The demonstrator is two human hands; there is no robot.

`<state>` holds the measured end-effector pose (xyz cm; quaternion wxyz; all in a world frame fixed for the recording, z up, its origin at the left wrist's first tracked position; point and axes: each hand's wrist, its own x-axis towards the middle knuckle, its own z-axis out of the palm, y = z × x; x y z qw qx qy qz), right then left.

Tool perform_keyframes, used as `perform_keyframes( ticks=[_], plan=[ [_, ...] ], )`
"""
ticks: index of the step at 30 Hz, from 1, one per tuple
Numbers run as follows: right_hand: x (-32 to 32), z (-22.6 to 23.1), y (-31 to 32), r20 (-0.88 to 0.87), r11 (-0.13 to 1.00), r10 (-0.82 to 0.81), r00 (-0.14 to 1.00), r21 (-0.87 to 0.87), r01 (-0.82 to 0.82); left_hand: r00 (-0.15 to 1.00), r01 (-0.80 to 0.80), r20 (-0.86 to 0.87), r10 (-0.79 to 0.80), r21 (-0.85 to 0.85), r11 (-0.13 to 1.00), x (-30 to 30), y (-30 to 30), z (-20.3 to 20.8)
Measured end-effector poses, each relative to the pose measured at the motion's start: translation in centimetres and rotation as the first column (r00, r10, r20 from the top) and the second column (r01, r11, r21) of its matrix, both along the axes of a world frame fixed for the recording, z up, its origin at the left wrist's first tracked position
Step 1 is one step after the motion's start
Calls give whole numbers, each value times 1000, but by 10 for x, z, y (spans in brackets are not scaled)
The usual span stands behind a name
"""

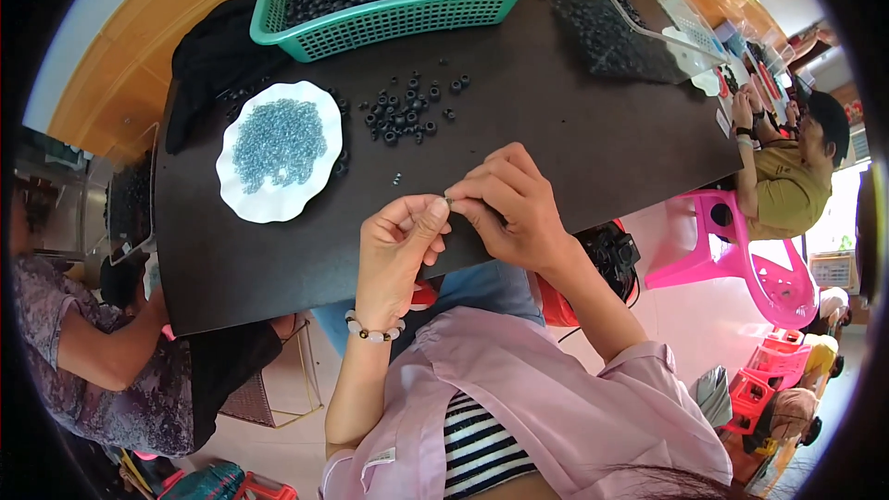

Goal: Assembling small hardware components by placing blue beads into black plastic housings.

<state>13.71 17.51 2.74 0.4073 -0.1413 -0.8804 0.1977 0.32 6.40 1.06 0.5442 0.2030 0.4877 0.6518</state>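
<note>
A tiny dark bead [448,200] sits pinched between the fingers of my left hand [396,250] and right hand [507,208], both closed narrow on it above the table [574,130]. Just beyond my fingers lie loose black beads [412,111]; farther left, a white plate [278,208] of pale blue ones, so I judge much remains.

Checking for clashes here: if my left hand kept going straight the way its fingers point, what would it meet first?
The left hand points up and right, fingertips almost against the right hand around a tiny dark piece. It would likely meet that piece and the right hand's fingertips first.
</note>
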Motion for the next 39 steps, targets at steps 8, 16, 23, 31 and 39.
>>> perform_keyframes(
  ticks=[8, 16, 23, 31, 39],
  plan=[
    [12, 0, 9, 29, 998, 48, 998, -41, -47, 999, 41, 24, -40, -61, 997, 4, 8, 7],
    [16, -7, 15, -39, 972, 64, 997, -223, -71, 995, 35, 97, -25, -103, 994, 5, 15, 4],
    [18, -11, 15, -53, 913, 67, 996, -400, -82, 997, 27, 77, -18, -109, 994, 7, 17, 4],
    [15, -13, 8, -21, 773, 47, 999, -633, -49, 998, 33, 62, -27, -100, 994, 10, 16, 7],
    [14, -16, 8, -7, 883, 22, 1000, -468, -22, 998, -37, -56, 32, -93, 995, 16, 15, 4]
  ],
)
